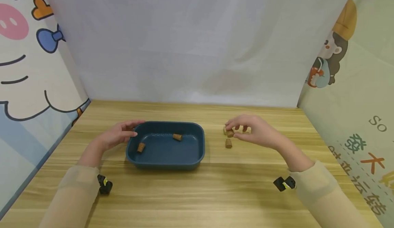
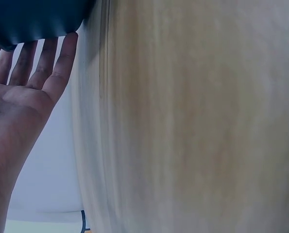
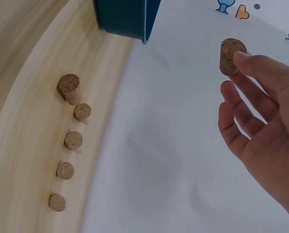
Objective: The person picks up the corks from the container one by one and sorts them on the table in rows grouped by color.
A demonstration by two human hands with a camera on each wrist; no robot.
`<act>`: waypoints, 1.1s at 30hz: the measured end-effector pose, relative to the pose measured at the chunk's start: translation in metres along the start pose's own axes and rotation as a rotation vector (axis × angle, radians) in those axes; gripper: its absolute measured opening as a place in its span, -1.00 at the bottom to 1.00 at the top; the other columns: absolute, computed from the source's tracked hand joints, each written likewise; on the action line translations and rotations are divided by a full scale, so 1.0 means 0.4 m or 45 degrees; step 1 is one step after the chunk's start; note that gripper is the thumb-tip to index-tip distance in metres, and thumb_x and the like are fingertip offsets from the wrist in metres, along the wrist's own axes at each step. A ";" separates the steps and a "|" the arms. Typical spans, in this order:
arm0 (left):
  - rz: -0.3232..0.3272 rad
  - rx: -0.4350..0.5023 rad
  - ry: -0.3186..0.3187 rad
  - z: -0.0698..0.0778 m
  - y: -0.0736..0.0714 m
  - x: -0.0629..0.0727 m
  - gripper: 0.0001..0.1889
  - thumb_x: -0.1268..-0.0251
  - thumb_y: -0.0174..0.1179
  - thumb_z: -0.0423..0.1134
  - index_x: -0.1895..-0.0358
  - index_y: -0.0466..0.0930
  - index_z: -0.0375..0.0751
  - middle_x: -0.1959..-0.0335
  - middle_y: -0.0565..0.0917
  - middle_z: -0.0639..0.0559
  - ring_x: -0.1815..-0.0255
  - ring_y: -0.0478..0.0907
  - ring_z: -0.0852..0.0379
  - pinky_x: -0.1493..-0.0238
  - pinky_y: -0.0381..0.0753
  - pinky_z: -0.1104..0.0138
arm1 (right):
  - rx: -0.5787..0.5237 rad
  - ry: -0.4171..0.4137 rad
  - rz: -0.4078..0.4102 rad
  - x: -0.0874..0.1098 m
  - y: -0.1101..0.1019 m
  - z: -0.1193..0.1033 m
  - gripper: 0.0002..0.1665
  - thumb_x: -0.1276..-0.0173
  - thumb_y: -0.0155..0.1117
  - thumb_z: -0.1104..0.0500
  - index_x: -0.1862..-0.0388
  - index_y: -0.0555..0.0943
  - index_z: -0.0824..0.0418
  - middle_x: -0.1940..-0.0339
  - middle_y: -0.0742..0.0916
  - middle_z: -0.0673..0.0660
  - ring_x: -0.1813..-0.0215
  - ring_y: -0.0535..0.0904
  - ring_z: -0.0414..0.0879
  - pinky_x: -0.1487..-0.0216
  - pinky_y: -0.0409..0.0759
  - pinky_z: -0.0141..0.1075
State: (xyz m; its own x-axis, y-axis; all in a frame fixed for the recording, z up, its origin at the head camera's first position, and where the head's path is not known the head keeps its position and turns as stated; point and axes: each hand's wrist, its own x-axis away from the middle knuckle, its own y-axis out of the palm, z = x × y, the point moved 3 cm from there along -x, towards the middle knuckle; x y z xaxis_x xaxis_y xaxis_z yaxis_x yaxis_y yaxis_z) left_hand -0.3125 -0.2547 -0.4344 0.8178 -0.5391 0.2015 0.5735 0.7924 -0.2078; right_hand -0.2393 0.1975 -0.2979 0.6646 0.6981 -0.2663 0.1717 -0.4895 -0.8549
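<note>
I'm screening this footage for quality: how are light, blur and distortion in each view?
Head: fairly even light, with a soft shadow along the near side of the dark blue tray; left wrist: wooden tabletop grain soft and blurred, left hand dim against the pale backdrop; right wrist: tabletop lines bow, suggesting lens distortion, while the held cork stopper shows its speckled texture.
</note>
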 end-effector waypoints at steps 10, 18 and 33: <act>-0.002 -0.007 0.000 -0.008 0.000 0.002 -0.39 -0.40 0.07 -0.24 -0.47 0.11 -0.05 -0.53 -0.11 -0.09 -0.33 0.11 -0.16 0.10 0.44 0.34 | 0.067 0.090 0.008 0.063 0.030 0.081 -0.64 -0.13 0.38 0.39 0.06 0.66 0.16 -0.03 0.68 0.14 0.25 0.57 -0.16 0.37 0.52 -0.32; 0.005 -0.015 -0.002 -0.008 -0.003 0.002 -0.40 -0.41 0.05 -0.26 -0.47 0.10 -0.08 -0.53 -0.10 -0.11 -0.08 0.26 -0.03 0.19 0.42 0.29 | -0.013 0.212 0.031 0.089 0.069 0.145 -0.63 -0.16 0.36 0.40 0.03 0.66 0.18 -0.01 0.69 0.12 0.22 0.56 -0.05 0.31 0.55 -0.16; -0.003 -0.010 0.005 -0.009 -0.005 -0.002 -0.39 -0.41 0.06 -0.25 -0.47 0.11 -0.07 -0.53 -0.12 -0.10 -0.11 0.26 0.09 0.18 0.41 0.27 | -0.091 0.414 0.034 0.118 0.150 0.266 -0.63 -0.19 0.33 0.39 0.00 0.65 0.23 0.06 0.70 0.11 0.23 0.54 -0.11 0.31 0.54 -0.31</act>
State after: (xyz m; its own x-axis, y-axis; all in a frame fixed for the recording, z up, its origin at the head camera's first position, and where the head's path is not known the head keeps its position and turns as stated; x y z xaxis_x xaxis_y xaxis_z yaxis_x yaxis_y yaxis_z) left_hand -0.3143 -0.2569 -0.4377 0.8168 -0.5419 0.1980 0.5756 0.7890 -0.2151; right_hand -0.2749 0.2567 -0.4090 0.8649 0.4868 -0.1226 0.1936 -0.5489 -0.8132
